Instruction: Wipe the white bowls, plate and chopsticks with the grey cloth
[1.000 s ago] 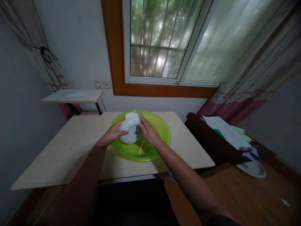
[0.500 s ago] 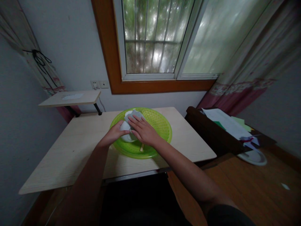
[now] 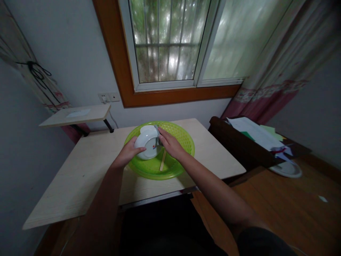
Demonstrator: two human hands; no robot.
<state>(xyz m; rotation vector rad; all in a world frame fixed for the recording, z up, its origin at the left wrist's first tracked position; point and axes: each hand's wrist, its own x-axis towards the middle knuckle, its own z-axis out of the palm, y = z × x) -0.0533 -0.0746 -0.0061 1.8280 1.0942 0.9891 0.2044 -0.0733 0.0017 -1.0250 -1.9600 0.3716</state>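
My left hand grips the left rim of a white bowl with a small coloured mark, tilted above the green plastic basket. A grey cloth is pressed to the bowl's right side under my right hand; most of the cloth is hidden behind the fingers. Just behind the bowl shows another white dish, partly covered. Wooden chopsticks lie in the basket below my right hand.
The basket stands on a pale wooden table. At the back left rises a small raised shelf. Right of the table is a dark brown piece of furniture with papers on it. A window is ahead.
My right hand and the cloth have moved from across the bowl to its right side. More of the bowl's face and the chopsticks now show. The view has shifted slightly.
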